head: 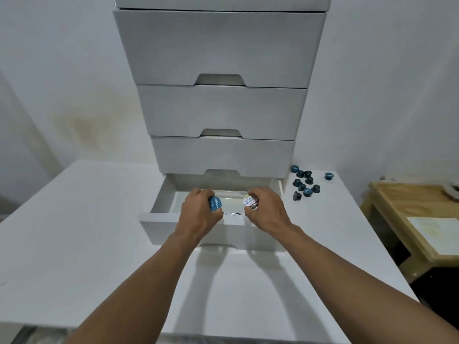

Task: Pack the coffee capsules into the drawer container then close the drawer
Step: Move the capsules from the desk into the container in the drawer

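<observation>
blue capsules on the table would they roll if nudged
Likely yes: several loose capsules lie tipped on tapered sides, so they'd probably roll in arcs. Probably light too: the left hand holds a blue capsule with just its fingers.

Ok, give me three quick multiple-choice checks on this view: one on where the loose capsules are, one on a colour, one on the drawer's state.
1. Where do the loose capsules lie, relative to the unit?
A. To its left
B. On the table to its right
C. On top of it

2. What colour is the lid of the capsule in the left hand?
A. Blue
B. Red
C. Gold

3. The bottom drawer is:
A. Shut
B. Pulled open
C. Lifted out of the unit

Answers:
1 B, the dark cluster sits beside the unit's right side.
2 A, the blue lid faces the camera.
3 B, its front stands forward and its inside shows.
</observation>
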`<state>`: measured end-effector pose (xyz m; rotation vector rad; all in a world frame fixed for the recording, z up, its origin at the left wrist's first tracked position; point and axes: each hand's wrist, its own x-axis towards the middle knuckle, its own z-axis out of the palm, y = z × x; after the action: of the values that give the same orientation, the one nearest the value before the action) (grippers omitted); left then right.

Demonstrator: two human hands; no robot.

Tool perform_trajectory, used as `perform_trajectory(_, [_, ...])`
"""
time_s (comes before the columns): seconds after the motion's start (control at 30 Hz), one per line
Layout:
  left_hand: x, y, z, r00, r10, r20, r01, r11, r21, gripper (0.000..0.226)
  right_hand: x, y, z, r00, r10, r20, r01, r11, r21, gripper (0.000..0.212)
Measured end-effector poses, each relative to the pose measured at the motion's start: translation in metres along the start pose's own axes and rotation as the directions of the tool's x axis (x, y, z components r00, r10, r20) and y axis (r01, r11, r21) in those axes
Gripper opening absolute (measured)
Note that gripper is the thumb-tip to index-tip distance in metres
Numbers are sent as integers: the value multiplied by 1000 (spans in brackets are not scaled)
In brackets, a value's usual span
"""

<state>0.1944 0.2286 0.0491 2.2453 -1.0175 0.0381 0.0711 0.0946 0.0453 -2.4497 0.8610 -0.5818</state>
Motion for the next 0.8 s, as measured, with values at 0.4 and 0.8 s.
perform_trajectory(0.4, [101,-55,7,994,-72,81,63,992,109,26,114,6,64,984,-97,147,94,995,26,27])
perform_trajectory(0.8, [130,-118,65,932,-106,348,71,991,112,49,127,30,139,934,120,337,-143,989,44,47])
